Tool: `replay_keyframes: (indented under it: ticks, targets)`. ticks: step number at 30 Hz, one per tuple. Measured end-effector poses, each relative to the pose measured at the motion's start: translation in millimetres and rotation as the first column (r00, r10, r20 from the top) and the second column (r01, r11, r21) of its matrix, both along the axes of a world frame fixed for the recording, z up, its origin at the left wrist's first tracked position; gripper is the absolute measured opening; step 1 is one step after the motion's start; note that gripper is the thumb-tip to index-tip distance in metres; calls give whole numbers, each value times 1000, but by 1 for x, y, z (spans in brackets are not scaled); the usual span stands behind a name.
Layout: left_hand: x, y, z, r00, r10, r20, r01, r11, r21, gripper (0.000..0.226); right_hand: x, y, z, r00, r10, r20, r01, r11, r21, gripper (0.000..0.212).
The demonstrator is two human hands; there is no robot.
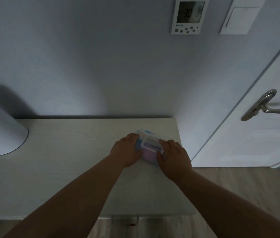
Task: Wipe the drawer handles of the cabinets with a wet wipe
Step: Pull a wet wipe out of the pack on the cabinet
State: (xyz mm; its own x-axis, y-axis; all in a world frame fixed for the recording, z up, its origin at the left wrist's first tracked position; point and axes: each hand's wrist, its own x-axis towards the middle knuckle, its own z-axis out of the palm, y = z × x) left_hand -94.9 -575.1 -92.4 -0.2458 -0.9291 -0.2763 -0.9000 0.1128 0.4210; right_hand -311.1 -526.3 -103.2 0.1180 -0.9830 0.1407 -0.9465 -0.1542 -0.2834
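Lilac wipe pack (148, 157) (rigid white lid (151, 144)) between left hand (127, 150), right hand (173, 155)

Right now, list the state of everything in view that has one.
left grip: holds the wipe pack at its left end.
right grip: holds the pack's right side, fingers at the lid.
wipe pack: flat on the cabinet top, lid looks raised.
thermostat: display on, reads 30.
door: shut.
door handle: level.
drawer handle: untouched.
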Motion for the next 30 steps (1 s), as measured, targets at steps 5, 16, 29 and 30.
replay_keyframes:
  ticks: [5,16,29,30]
  targets:
    - [-6,-18,-3,999,-24,-45,25,1000,5,93,-5,-13,-7,1000,-19,10,18,997,69,60]
    - [-7,-25,-26,983,-185,20,184,983,18,101,-6,-16,-26,1000,-1,-17,4,977,215,78]
    - [8,60,-56,998,-6,56,17,980,-197,90,1,22,-31,989,110,99,-132,956,263,64]
    - [10,70,-58,998,8,58,6,972,-237,86,2,29,-32,986,108,123,-137,956,261,66]
